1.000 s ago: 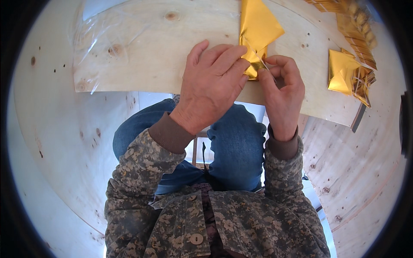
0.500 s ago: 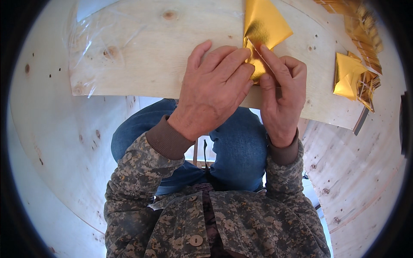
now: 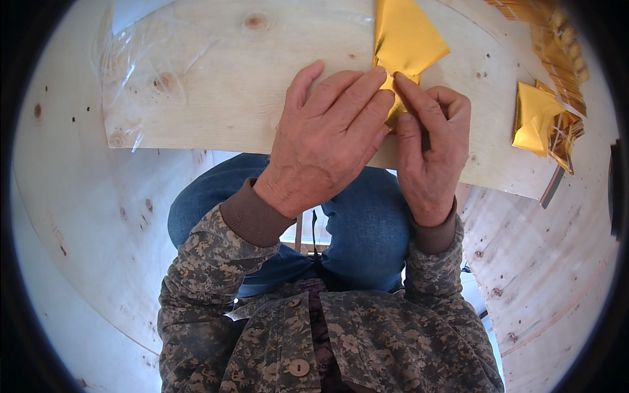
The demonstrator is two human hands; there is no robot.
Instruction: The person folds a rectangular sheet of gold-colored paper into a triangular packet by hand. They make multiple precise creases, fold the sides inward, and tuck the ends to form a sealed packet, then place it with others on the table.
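left hand [image 3: 327,141], right hand [image 3: 429,147], pinching gold foil sheet [image 3: 405,39]

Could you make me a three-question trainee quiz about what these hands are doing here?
1. True or false: both hands touch the gold foil sheet.
2. Which lies on the board's left end? A) clear plastic film B) scissors C) a cup
3. Where is the folded gold foil piece?

Key: 1. True: the left hand and right hand pinch its lower end on the plywood board. 2. A. 3. On the board, right of the right hand.
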